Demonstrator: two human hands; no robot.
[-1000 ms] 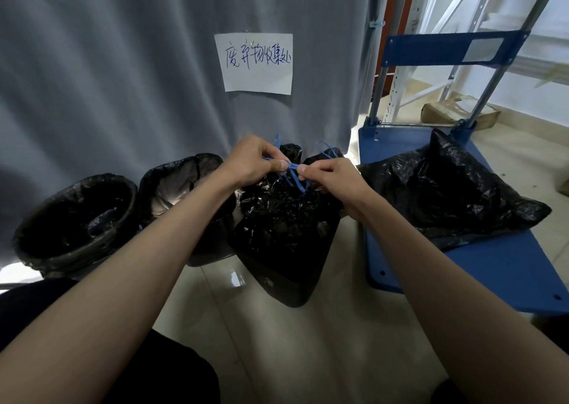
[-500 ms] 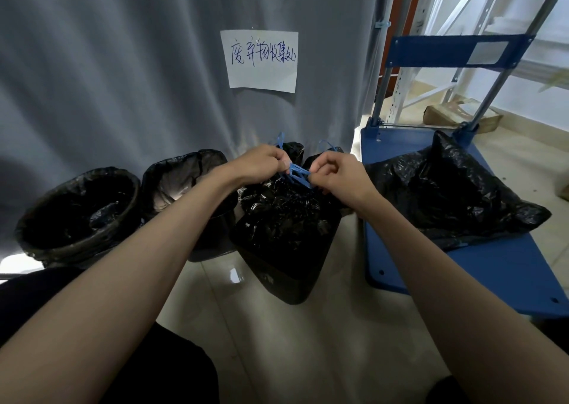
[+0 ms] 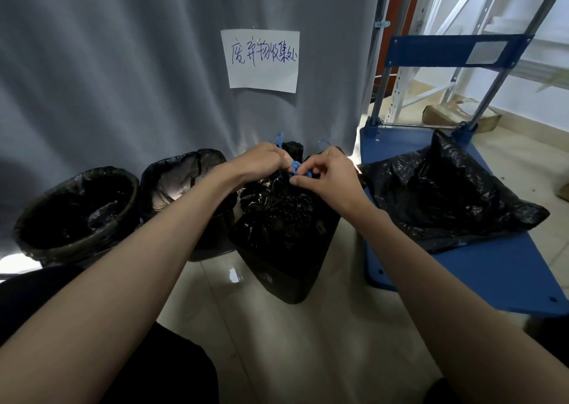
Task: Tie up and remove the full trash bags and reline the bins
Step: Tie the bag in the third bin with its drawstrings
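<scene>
At far left a lined round bin (image 3: 74,209) stands beside a second lined bin (image 3: 184,182). Your left hand (image 3: 261,162) pinches the blue drawstring (image 3: 296,167) over the gathered bag (image 3: 283,216) in the third bin (image 3: 289,274). Your right hand (image 3: 329,172) pinches the same knot from the right, so the string sits between both grips. On the right, a tied bag (image 3: 446,197) lies on the blue cart (image 3: 492,268).

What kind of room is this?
Probably a waste-collection corner of a storeroom or workplace: lined bins stand along a grey curtain, a blue platform cart carries a filled black bag, and metal shelving stands behind.
</scene>
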